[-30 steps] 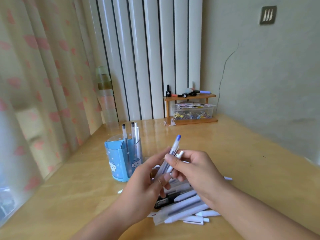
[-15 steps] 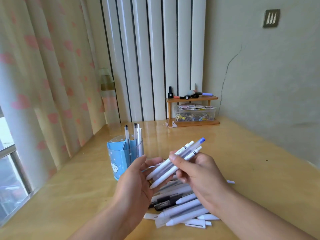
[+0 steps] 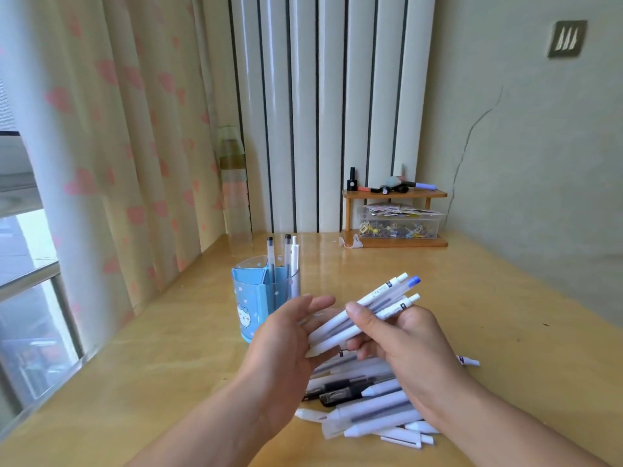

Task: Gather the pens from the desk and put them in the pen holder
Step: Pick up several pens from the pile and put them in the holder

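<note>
My right hand (image 3: 401,342) grips a bundle of three white pens (image 3: 377,303), one with a blue end, slanting up to the right. My left hand (image 3: 286,345) is flat with straight fingers, its palm against the lower tips of the bundle. A blue pen holder (image 3: 251,298) with a cartoon face stands just behind my left hand, with three pens (image 3: 286,261) upright in it. A pile of several white, grey and black pens (image 3: 364,402) lies on the wooden desk (image 3: 168,382) under my hands.
A small wooden shelf (image 3: 394,242) with a clear box of clips and some markers stands at the back against the wall. A clear bottle (image 3: 232,183) stands by the curtain at the back left. A window is at the left.
The bundle went from nearly upright to slanted right, gaining a third pen. My left hand let go of it and opened flat against the tips. The camera tilted slightly.
</note>
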